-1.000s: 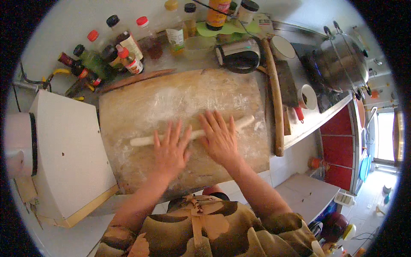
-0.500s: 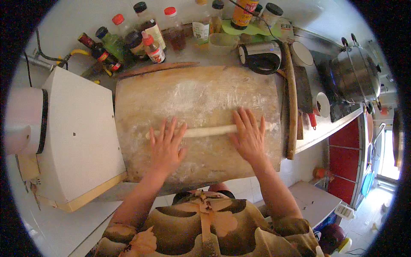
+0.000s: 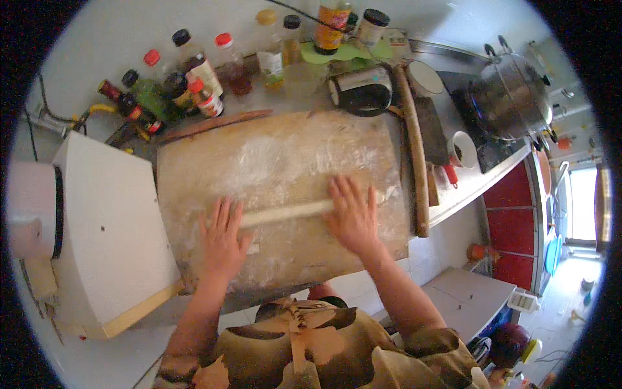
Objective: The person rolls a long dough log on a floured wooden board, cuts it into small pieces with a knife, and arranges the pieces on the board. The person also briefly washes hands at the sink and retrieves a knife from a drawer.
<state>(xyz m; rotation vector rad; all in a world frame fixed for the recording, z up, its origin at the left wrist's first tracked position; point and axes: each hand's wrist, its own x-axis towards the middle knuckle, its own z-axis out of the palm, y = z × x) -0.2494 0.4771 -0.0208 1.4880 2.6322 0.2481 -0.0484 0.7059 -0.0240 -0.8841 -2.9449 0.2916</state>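
A long pale rope of dough (image 3: 285, 212) lies crosswise on a flour-dusted wooden board (image 3: 272, 149). My left hand (image 3: 225, 236) rests palm down over its left end, fingers apart. My right hand (image 3: 352, 214) lies flat and spread on the dough near its right end, with a short tip showing beyond the fingers. Both hands are slightly blurred. A long wooden rolling pin (image 3: 418, 181) lies along the board's right side, near a dark cleaver with a red handle (image 3: 451, 175).
Bottles (image 3: 149, 100) line the back wall beside a black-and-steel appliance (image 3: 359, 91). A steel pot (image 3: 508, 97) sits on a stove at right, near a white cup (image 3: 463, 149) and a bowl (image 3: 424, 76). A white box (image 3: 103, 240) borders the board at left.
My hands have spread apart from the dough's middle toward its two ends. My left hand has moved farther left. The camera view has shifted between frames.
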